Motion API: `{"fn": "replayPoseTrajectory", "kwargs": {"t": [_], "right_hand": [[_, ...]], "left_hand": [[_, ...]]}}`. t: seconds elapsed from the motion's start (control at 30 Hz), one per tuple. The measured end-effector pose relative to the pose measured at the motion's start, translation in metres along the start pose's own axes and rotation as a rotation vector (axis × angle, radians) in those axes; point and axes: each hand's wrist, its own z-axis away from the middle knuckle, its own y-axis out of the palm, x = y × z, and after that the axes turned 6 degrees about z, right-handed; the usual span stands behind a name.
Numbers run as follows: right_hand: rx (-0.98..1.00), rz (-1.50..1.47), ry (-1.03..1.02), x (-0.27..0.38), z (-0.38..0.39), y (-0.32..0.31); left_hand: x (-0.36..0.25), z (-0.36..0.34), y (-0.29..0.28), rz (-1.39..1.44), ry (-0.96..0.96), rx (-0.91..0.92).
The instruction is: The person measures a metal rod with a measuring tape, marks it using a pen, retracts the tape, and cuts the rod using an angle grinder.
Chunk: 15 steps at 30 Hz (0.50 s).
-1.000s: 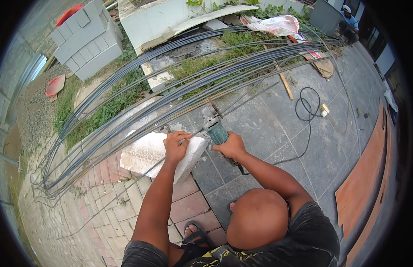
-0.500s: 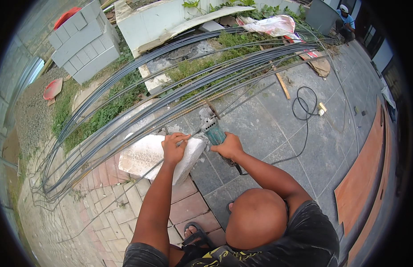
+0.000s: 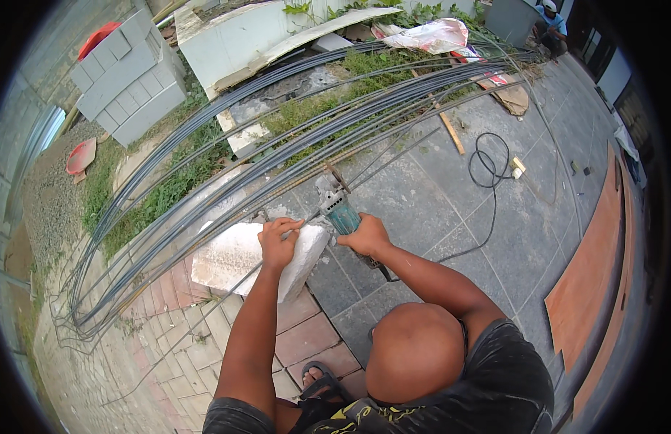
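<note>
My right hand (image 3: 366,236) is wrapped round the teal body of an angle grinder (image 3: 341,215). Its worn disc (image 3: 338,177) points away from me, just beyond a white block (image 3: 223,262). A thin steel rod (image 3: 231,291) comes from the lower left, crosses the block and runs up toward the grinder's head. My left hand (image 3: 279,244) rests over the block with its fingers on that rod. Whether the disc touches the rod is hidden by the grinder's head.
Long bundled steel rods (image 3: 278,163) curve across the ground ahead. A black cable (image 3: 487,217) loops over the grey tiles (image 3: 437,195) on the right. Brown boards (image 3: 585,275) lie at the far right. Another person (image 3: 551,32) crouches at the far upper right, near a grey bin (image 3: 510,23).
The whole view has shifted slightly. Both hands, the grinder and the block keep nearly the same places relative to each other.
</note>
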Motion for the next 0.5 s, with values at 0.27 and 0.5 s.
{"fn": "replayPoseTrajectory", "kwargs": {"t": [0.27, 0.5], "right_hand": [[-0.012, 0.009, 0.001, 0.0018, 0.0018, -0.0008], [-0.019, 0.004, -0.006, -0.0015, -0.0006, 0.0014]], "left_hand": [[0.0014, 0.0, 0.0002, 0.0, 0.027, -0.022], [0.0003, -0.0011, 0.0008, -0.023, -0.01, 0.006]]}}
